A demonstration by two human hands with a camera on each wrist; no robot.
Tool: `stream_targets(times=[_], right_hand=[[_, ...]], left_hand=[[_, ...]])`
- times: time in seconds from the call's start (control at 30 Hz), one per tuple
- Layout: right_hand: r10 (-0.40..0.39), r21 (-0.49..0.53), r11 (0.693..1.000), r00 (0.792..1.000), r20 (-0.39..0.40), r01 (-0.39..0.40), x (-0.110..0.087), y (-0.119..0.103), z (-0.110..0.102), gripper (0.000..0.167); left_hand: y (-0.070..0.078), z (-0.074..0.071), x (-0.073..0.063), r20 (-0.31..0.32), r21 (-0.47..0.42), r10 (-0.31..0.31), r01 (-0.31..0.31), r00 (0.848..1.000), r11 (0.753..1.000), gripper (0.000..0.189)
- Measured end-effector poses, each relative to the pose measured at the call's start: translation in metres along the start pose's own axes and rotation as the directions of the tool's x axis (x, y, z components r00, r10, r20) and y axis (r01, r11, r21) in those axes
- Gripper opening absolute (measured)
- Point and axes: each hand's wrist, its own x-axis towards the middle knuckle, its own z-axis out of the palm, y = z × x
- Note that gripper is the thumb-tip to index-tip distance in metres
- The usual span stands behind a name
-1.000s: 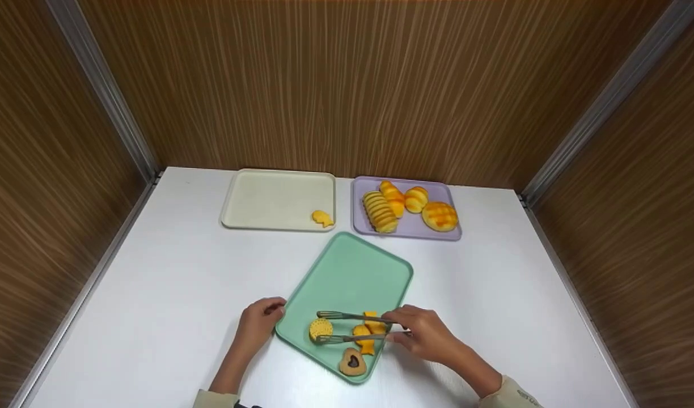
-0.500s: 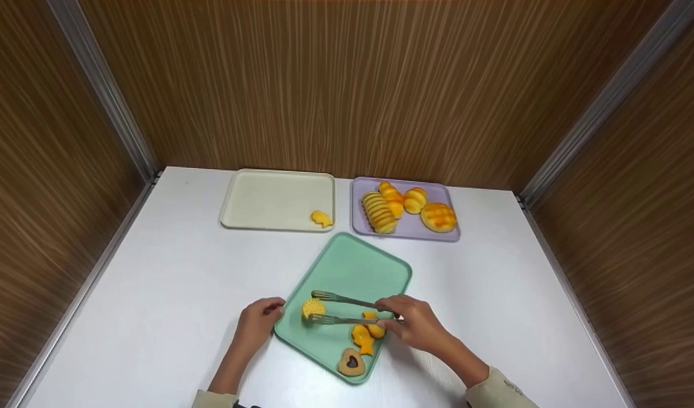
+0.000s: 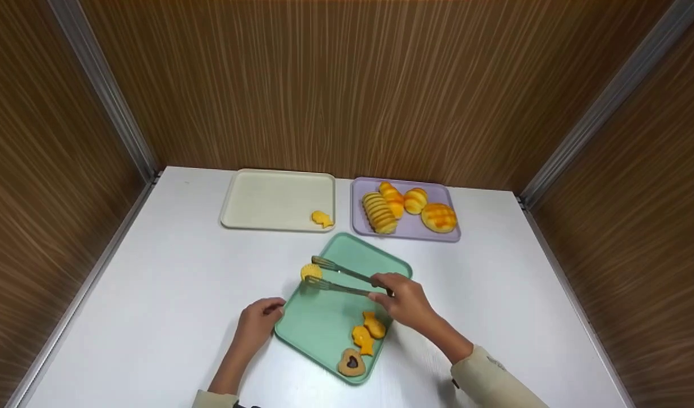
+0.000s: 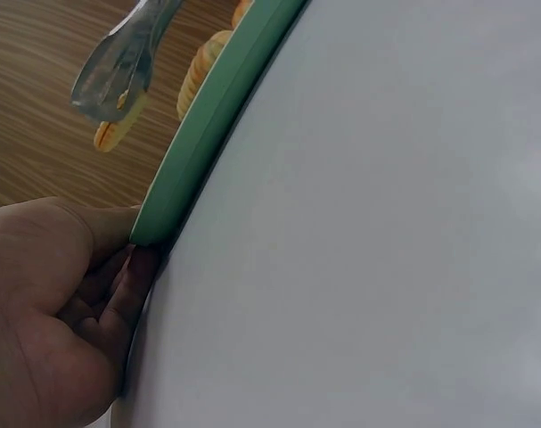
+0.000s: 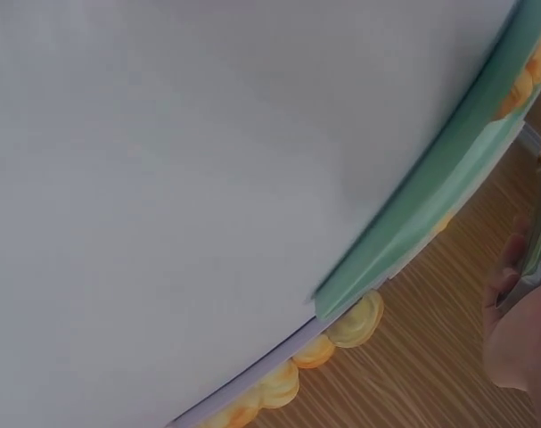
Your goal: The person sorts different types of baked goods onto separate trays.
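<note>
My right hand (image 3: 406,300) grips metal tongs (image 3: 347,289) over the green tray (image 3: 316,323). Between their slotted tips is a round yellow cookie (image 3: 310,272), near the tray's left edge; the left wrist view has this cookie (image 4: 118,125) raised clear of the tray. My left hand (image 3: 258,326) pinches the tray's left rim near its lower corner, some fingers tucked beneath. Two fish-shaped cookies (image 3: 362,340) and a heart-shaped cookie (image 3: 352,362) with a dark centre lie at the tray's near right. In the right wrist view the right hand (image 5: 520,330) is only partly seen.
Behind the green tray stands a cream tray (image 3: 273,195) with one fish-shaped cookie (image 3: 322,219) in its near right corner. Beside it, a purple tray (image 3: 409,231) bears several breads (image 3: 439,217). Wood-patterned panels (image 3: 347,85) enclose the white table (image 3: 165,283).
The tongs have closed in on the round cookie, lifted it and carried it away from me, toward the tray's far left edge. My left hand and the green tray have stayed put.
</note>
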Motion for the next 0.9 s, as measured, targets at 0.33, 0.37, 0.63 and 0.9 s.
stream_targets(times=[0.33,0.37,0.63,0.9], right_hand=[[0.110,-0.010,0.994,0.993,-0.034,-0.110,0.037,-0.003,0.012,0.034],[0.121,-0.003,0.993,0.992,-0.036,-0.121,0.040,-0.003,0.013,0.035],[0.243,-0.007,0.970,0.968,-0.057,-0.244,0.067,0.006,0.022,0.036],[0.350,-0.038,0.935,0.934,-0.073,-0.353,0.087,0.018,0.031,0.034]], left_hand=[[-0.001,0.000,0.000,0.002,-0.014,-0.012,0.012,1.000,1.000,0.020],[0.000,0.000,0.000,0.003,-0.015,-0.014,0.014,1.000,1.000,0.020],[0.001,-0.001,0.001,0.003,-0.010,-0.002,0.002,1.000,1.000,0.021],[-0.002,0.000,-0.001,-0.003,-0.004,0.000,0.000,1.000,1.000,0.020]])
